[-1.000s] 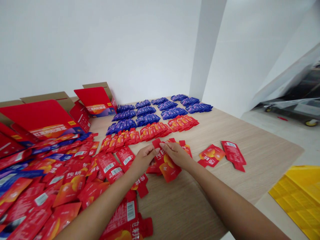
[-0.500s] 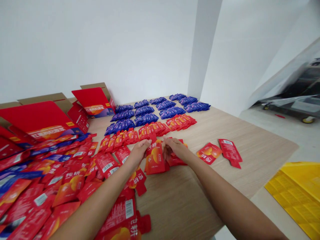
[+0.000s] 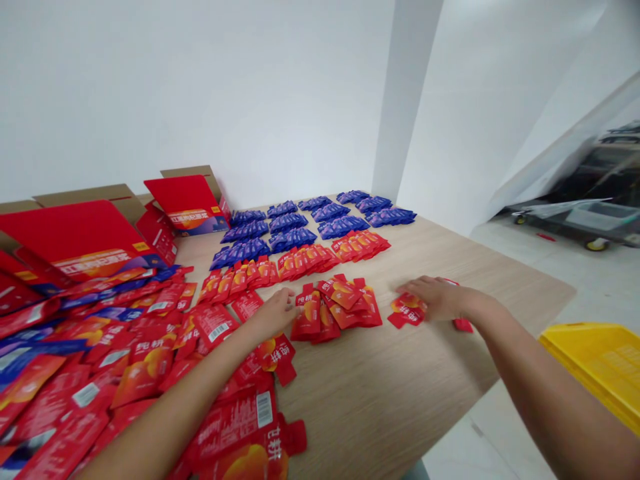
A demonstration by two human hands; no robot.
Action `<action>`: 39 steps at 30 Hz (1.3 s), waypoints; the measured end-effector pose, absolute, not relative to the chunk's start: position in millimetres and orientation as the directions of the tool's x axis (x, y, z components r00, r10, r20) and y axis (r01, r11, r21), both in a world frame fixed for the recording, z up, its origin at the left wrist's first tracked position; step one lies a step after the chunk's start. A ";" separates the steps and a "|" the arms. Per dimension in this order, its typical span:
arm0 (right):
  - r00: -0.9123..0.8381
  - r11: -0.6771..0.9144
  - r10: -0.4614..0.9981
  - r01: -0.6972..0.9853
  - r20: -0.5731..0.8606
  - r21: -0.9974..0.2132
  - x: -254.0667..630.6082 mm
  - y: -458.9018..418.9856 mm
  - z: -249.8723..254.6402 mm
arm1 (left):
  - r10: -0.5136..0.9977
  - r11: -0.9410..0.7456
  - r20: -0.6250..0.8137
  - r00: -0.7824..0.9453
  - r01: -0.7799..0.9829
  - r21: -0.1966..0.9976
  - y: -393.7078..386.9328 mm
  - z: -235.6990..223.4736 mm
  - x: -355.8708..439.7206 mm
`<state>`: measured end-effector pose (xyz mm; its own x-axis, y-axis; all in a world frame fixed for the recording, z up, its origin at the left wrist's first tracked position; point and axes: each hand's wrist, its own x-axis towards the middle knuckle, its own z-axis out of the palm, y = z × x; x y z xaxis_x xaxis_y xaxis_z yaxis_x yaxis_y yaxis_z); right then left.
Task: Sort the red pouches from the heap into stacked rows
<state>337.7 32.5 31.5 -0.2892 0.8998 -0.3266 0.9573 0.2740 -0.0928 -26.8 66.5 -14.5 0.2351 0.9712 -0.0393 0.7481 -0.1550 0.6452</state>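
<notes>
My left hand is beside a small pile of red pouches, its fingers loosely bent and apart near the leftmost pouch. I cannot tell whether the fingertips touch that pouch. Over to the right, my right hand reaches palm down with fingers stretched out, slightly blurred. Its fingertips lie over the edge of a loose red pouch. Another red pouch is mostly hidden behind that hand and wrist.
Mixed red and purple pouches heap up at the left. Behind them stand open red cartons. Rows of purple pouches and fanned red pouches lie farther back. A yellow crate is beyond the table's right edge.
My left hand has let go of the red pouch, which now lies on the left side of the small pile. My right hand has moved right to the loose pouches.
</notes>
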 end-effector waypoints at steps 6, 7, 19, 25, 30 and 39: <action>-0.248 0.264 0.927 0.964 -0.280 0.023 354.1 39.4 9.3 | 0.945 -0.216 -0.083 0.315 0.797 0.564 40.2 -13.5 -9.3; -0.238 0.259 0.925 0.965 -0.296 0.035 351.0 41.7 11.4 | 0.944 -0.225 -0.076 0.321 0.796 0.562 37.6 -12.7 -5.5; -0.191 0.179 0.980 0.971 -0.064 -0.156 343.0 53.1 40.9 | 0.956 -0.289 0.136 0.259 0.763 0.578 27.2 -6.1 -17.7; -0.538 0.368 0.837 0.414 0.103 -0.833 270.4 31.8 43.3 | 0.948 -0.287 0.189 0.256 0.436 0.853 25.5 17.0 15.2; -0.592 0.325 0.791 0.193 0.154 -0.926 205.1 27.6 35.5 | 0.980 -0.123 0.095 0.176 0.153 0.981 29.6 24.9 27.8; -0.571 -0.152 0.819 -0.107 -0.065 -0.983 179.6 22.9 7.1 | 0.998 0.049 -0.054 -0.021 -0.185 0.982 35.4 15.6 14.7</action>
<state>179.6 22.9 7.1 -0.5706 0.8187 -0.0648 -0.1071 -0.1523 -0.9825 14.7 35.4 15.6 -0.0214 0.9983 -0.0538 -0.1851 0.0489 0.9815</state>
